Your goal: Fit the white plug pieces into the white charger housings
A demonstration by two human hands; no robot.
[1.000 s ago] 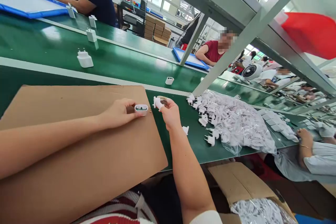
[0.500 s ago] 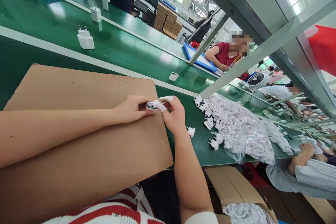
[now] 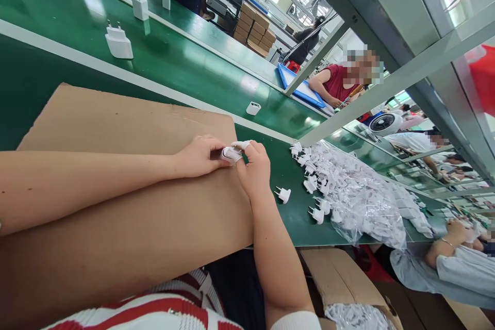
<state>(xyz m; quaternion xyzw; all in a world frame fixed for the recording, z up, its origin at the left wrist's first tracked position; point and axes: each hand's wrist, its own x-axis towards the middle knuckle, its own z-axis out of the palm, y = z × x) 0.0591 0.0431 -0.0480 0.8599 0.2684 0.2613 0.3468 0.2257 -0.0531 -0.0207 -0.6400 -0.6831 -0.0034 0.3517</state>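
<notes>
Over the cardboard sheet, my left hand pinches a small white charger housing between thumb and fingers. My right hand is closed at the housing's right end, its thumb and forefinger wrapped in white covers. The covered thumb lies over the end of the housing and hides most of it. Whether a small part sits between the right fingertips cannot be made out. Right of that hand, a loose white plug head with two pins lies on the green table.
Plastic-bagged white plug parts are heaped at the right. White chargers stand spaced along the green belt, with a charger housing nearer the middle. A metal post rises beyond. An open carton sits below; co-workers sit around.
The right thumb has moved over the housing's open end, covering the green circuit board seen before. The view has shifted slightly; the chargers on the belt appear a little farther left.
</notes>
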